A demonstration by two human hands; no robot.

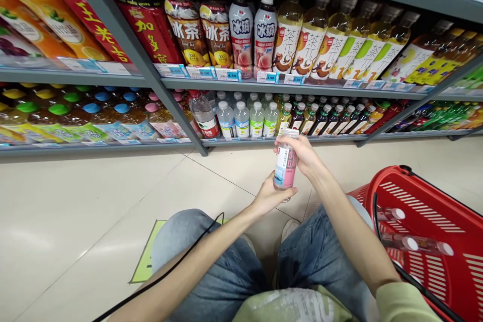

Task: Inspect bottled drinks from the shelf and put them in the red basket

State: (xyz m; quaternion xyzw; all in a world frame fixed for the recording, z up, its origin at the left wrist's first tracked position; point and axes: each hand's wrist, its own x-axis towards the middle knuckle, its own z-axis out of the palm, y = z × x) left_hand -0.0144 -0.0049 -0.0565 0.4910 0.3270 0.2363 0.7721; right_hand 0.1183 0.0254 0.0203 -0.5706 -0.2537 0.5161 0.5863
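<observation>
Between my hands is a clear plastic drink bottle [286, 168] with a white cap and a pink, white and blue label, held slightly tilted. My left hand [272, 195] grips its lower end, thumb across the front near the base. The fingers of my right hand [300, 150] wrap round the upper part, just below the cap. Behind the bottle, on the bottom shelf, stand small bottles with white caps, among them a green-labelled bottle [270, 121] and a yellowish bottle [284, 119].
At my right stands a red shopping basket [445, 214] with several bottles [409, 243] lying inside. Shelves [241, 84] packed with drinks run across ahead. A black cord [166, 274] crosses my left forearm. A green floor marking [145, 261] lies by my left knee.
</observation>
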